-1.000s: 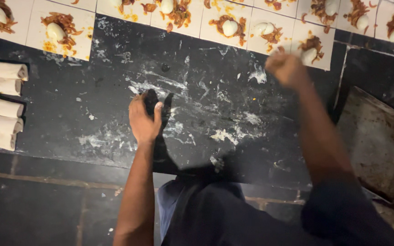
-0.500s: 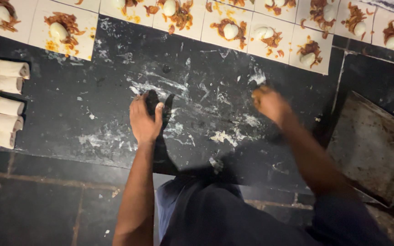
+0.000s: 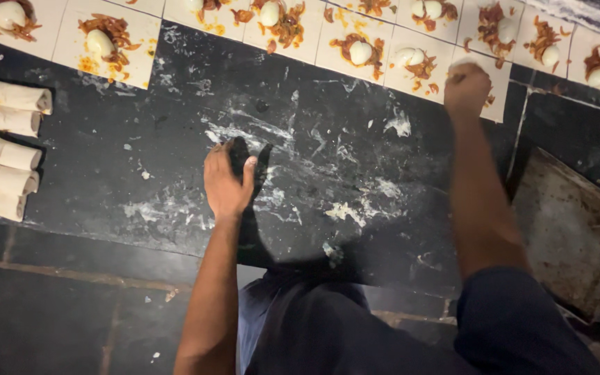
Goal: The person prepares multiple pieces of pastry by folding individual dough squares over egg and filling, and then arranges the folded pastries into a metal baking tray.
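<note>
Two hands apart: my right hand (image 3: 467, 89) is fisted over a far dough square (image 3: 489, 83); left hand (image 3: 225, 182) lies flat, empty, on the counter (image 3: 105, 173).

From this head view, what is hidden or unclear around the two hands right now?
- Right hand: fist covers the dough square beneath; grip unclear.
- Left hand: palm down on the black counter; anything under it is hidden.
- Top row of filled squares: cut off by the frame edge.
- Metal tray: partly behind the right arm.
</note>
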